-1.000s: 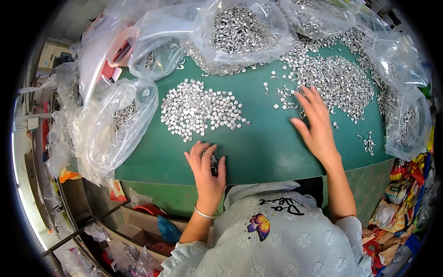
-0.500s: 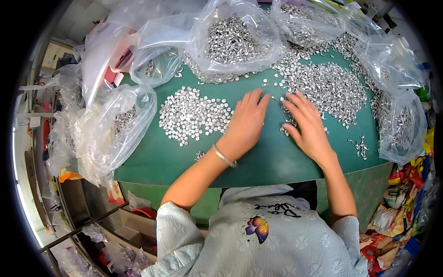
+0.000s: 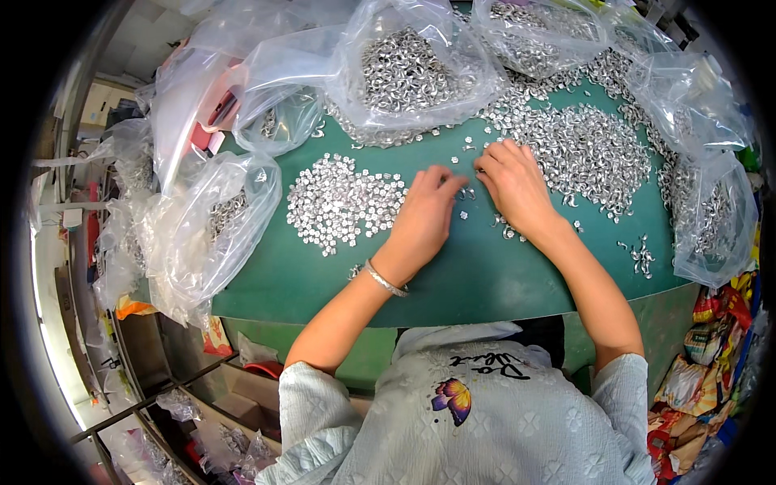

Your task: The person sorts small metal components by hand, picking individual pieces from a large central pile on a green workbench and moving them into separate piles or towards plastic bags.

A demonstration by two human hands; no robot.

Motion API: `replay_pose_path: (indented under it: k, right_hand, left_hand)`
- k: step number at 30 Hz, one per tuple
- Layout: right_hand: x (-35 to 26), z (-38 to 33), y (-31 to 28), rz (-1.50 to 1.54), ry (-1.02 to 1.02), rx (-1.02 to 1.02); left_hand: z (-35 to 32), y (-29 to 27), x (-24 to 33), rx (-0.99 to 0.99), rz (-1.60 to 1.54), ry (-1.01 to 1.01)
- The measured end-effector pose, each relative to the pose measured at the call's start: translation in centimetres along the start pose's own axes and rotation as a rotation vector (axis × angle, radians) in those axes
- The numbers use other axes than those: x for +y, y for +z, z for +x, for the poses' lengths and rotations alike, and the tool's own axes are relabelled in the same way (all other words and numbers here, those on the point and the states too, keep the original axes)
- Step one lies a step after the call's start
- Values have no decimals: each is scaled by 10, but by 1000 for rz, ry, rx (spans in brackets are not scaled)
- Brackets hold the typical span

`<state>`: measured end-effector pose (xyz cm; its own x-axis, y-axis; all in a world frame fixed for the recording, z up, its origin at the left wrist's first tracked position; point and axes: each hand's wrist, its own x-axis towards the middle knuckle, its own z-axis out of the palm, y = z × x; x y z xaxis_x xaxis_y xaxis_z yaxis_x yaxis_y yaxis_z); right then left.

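Along the lower edge of my view, a pale grey-green textured shirt (image 3: 501,420) with a butterfly print fronts a smooth green desk (image 3: 477,291). Just beyond the desk's near edge I see a small cluster of silver metal pieces (image 3: 356,271), partly hidden by the left wrist with its silver bracelet (image 3: 384,280).

Farther in, the left hand (image 3: 424,212) reaches over the strip between two piles, fingertips blurred; I cannot tell whether its grip is apart or clamped on a piece. The right hand (image 3: 516,187) has its fingers bent; its grip is hidden from me too. Compared with half a second ago, it is turned inward and the gap to the left hand is narrower, so I judge both hands now work the same spot, by a loose piece (image 3: 464,215).

Left of them lies a pile of flower-shaped silver pieces (image 3: 343,208); to the right, a broader heap of curved silver pieces (image 3: 602,158). At the far side, a clear plastic bag (image 3: 352,85) holds more.
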<state>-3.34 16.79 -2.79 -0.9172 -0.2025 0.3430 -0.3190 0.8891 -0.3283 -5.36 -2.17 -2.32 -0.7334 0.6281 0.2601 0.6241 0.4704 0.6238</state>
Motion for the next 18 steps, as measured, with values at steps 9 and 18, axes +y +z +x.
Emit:
replay_pose_path:
  k: [9,18]
  right_hand:
    - [-18,-11,-9,190,25,-111]
    - [-12,-17,-29,438,202,-128]
  left_hand:
    - [-3,4,0,22,-69,-13]
    - [-8,-7,9,75,-86,-55]
